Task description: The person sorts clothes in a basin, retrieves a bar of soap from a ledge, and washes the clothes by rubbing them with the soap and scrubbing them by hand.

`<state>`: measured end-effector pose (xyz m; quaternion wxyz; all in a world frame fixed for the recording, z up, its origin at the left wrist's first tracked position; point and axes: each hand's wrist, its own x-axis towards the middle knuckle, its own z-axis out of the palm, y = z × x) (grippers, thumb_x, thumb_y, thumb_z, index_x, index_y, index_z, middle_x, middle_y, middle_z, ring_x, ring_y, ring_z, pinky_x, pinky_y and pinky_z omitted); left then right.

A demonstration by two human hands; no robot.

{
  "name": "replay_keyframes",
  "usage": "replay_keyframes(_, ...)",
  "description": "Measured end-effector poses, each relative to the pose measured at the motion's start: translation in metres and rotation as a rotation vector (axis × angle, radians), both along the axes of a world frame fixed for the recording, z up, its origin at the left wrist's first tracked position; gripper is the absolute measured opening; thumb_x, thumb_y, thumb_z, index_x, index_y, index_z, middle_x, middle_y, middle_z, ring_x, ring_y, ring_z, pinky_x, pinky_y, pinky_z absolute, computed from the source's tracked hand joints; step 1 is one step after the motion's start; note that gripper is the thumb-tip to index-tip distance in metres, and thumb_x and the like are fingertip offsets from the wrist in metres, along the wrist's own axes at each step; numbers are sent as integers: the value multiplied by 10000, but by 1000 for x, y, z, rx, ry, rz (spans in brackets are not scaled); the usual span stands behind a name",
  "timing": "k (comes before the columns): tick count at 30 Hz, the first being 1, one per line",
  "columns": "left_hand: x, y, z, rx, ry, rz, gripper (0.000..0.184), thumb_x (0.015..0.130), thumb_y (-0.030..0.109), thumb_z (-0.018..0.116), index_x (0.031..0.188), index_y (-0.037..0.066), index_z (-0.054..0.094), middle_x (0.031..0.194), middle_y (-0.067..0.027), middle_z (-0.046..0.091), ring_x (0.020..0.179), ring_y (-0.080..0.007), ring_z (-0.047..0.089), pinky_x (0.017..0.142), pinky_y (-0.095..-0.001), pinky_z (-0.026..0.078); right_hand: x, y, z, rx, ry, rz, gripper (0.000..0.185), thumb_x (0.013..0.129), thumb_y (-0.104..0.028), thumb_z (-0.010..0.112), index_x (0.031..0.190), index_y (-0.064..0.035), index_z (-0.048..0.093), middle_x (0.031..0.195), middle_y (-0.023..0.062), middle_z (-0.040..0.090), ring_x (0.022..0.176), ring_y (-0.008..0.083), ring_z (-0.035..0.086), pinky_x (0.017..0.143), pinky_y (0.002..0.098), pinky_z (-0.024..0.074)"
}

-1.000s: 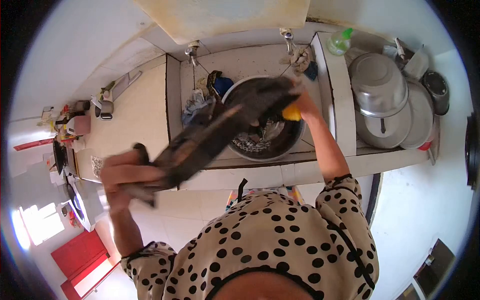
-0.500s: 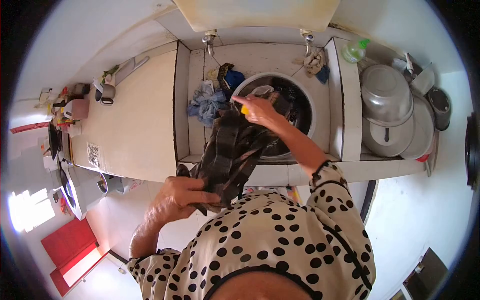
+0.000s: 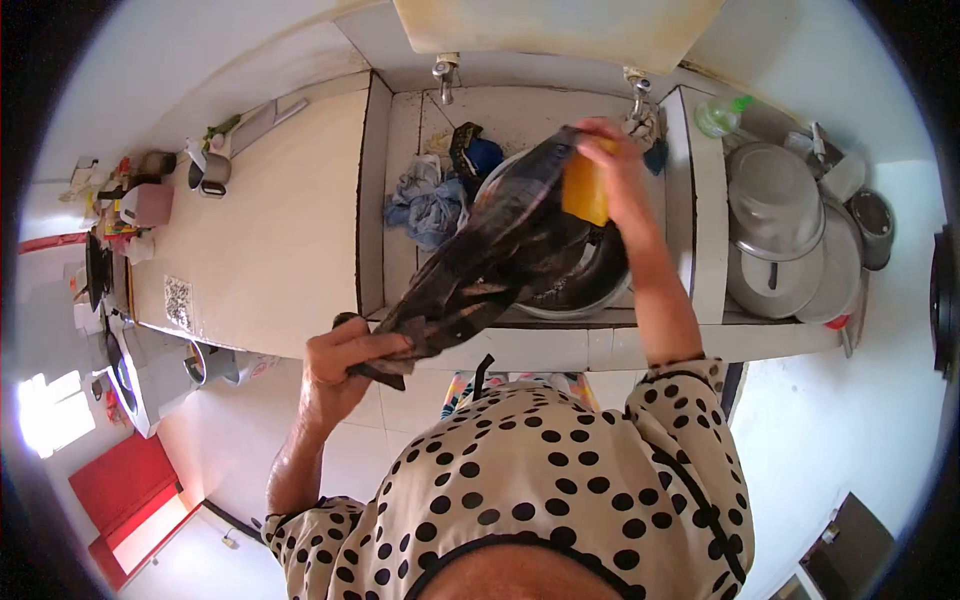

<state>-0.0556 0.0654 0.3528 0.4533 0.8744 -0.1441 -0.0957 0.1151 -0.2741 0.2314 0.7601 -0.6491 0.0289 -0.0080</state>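
A dark plaid cloth point(image 3: 500, 230), which looks like a garment, is stretched slantwise over the sink. My left hand point(image 3: 345, 360) is closed round its near end, by the sink's front edge. At the far end, my right hand point(image 3: 615, 165) grips the cloth together with a yellow rectangular block point(image 3: 586, 190); whether this is soap or a brush I cannot tell. Below the cloth sits a round metal basin point(image 3: 600, 305) with dark contents, partly covered. Left of the basin lie a light blue cloth point(image 3: 425, 205) and a darker blue cloth point(image 3: 482, 155).
Two taps, one on the left point(image 3: 446, 78) and one on the right point(image 3: 638, 90), project from the back wall. Metal pots and lids point(image 3: 775, 200) are stacked on the right, near a green-capped bottle point(image 3: 716, 117). A pale counter point(image 3: 280, 220) extends to the left.
My right hand has moved away to the right and back with the yellow block, drawing the cloth out taut. My left hand keeps its hold, slightly farther from my body.
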Motion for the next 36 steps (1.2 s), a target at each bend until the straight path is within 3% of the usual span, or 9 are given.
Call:
replay_keyframes(6,18,13,-29,-259,9,363,472,577,-171,444,941,-1,691,726,-71,573,675,-154,558,599,-237,427,-80,-54,5,353,104,-115,277,777,-134,662,1031,-48,594,837,55,623,779,200,640,696,339,528)
replay_keyframes(11,16,25,-22,-195,-78,161,387,548,-136,433,837,-30,668,694,-88,595,612,-161,548,587,-226,426,-134,-84,-139,779,793,-59,334,850,-222,621,1157,-109,552,979,97,615,823,257,644,726,431,548)
replay_keyframes(14,14,9,-15,-237,-83,37,362,548,-120,443,812,-25,672,716,-104,625,573,-169,539,541,-249,412,-131,-33,-95,789,731,-73,454,857,-232,620,1266,-101,473,1075,106,599,903,253,635,733,462,544)
replay_keyframes(20,0,-14,2,-229,174,-206,354,480,51,550,791,28,718,591,-80,559,486,-226,501,457,-303,379,-95,111,-40,-224,-335,414,555,851,-228,638,1358,-194,415,1310,124,494,1225,230,468,1031,386,373)
replay_keyframes(27,-25,14,26,-274,-89,123,235,563,187,585,691,3,658,597,-71,547,514,-188,510,483,-287,382,-66,118,-128,-1179,-365,935,349,876,-269,540,1210,-175,506,1148,148,525,1045,387,525,870,474,462)
replay_keyframes(28,-42,24,14,-354,-220,316,196,575,176,577,653,6,633,606,-77,550,532,-185,512,502,-280,386,-59,94,-157,-862,209,693,358,826,-237,567,1174,-177,509,1111,150,517,1006,390,542,775,500,491)
replay_keyframes(32,-56,46,1,-468,-186,560,319,721,337,621,637,44,526,777,-105,587,595,-202,511,634,-303,447,-46,0,-207,-1654,-199,483,657,779,-72,649,1364,-230,395,1182,128,527,990,399,566,717,532,506)
replay_keyframes(33,-49,31,2,-502,-127,638,103,554,83,531,578,-12,566,607,-101,537,560,-152,490,531,-243,364,-40,-3,-188,-1708,-109,557,699,795,-62,632,1398,-272,349,1203,124,515,982,383,571,723,512,510)
replay_keyframes(36,-50,20,-1,-480,-57,510,133,541,70,540,614,-27,593,575,-91,521,514,-136,471,485,-235,331,-26,-8,-178,-1769,-55,711,765,824,-39,597,1445,-343,269,1260,122,478,986,362,574,730,481,514)
